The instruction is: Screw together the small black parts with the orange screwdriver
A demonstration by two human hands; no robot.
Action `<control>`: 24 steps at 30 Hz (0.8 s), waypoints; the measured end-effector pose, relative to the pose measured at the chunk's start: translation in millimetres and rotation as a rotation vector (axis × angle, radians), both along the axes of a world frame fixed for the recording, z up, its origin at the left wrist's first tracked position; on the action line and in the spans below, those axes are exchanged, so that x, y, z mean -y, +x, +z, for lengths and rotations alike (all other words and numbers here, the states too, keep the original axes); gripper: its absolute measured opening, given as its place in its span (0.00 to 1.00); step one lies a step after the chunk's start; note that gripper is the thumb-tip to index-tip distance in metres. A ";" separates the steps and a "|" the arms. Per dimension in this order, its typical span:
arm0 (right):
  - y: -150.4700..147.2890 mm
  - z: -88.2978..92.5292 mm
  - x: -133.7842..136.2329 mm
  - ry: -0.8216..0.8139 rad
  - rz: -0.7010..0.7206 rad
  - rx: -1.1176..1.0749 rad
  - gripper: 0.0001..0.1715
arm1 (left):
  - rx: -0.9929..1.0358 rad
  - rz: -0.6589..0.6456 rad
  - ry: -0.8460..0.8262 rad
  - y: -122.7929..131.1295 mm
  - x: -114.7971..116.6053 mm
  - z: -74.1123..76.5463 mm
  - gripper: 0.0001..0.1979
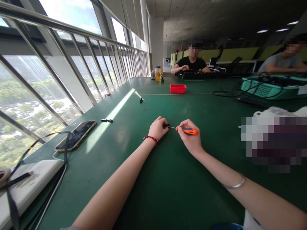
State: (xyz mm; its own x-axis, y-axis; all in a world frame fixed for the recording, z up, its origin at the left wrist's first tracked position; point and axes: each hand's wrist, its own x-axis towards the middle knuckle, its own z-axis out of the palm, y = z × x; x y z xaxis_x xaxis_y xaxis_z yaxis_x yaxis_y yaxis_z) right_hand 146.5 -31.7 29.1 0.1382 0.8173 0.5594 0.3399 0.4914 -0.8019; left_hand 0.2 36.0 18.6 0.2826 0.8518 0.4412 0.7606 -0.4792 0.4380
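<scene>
My left hand (pixel 158 127) is closed around a small black part (pixel 166 126), whose kind is too small to make out; the fingers cover much of it. In my right hand (pixel 191 140) is a screwdriver (pixel 190 131) with an orange and grey handle. Its thin metal shaft points left, and the tip meets or nearly meets the black part. Both hands are low over the green table (pixel 148 179). Two more small black pieces lie to the left: one black piece (pixel 106 120) beside the sunlit strip, another black piece (pixel 141 100) farther back.
A phone (pixel 76 135) and a white power strip (pixel 31 188) with cables lie at left by the railing. A red bin (pixel 177 89) and a jar (pixel 158 74) stand farther back. At right are a teal basket (pixel 261 88) with cables and a white bag (pixel 275 111). Two people sit beyond.
</scene>
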 end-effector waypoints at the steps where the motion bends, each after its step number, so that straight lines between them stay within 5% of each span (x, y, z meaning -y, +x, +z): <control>1: 0.1 -0.1 -0.2 -0.002 -0.001 0.001 0.06 | 0.001 -0.001 0.002 0.1 -0.2 0.0 0.02; 24: 0.4 0.2 -0.9 -0.009 0.024 0.031 0.06 | 0.021 -0.017 0.001 0.3 -1.1 -0.2 0.02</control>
State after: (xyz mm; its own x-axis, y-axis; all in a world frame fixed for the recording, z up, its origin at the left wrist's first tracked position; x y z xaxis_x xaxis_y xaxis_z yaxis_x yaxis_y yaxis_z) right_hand 146.9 -30.8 29.3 0.1010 0.8253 0.5556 0.3527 0.4925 -0.7957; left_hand 0.4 37.0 18.4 0.2883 0.8465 0.4476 0.7430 -0.4926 0.4532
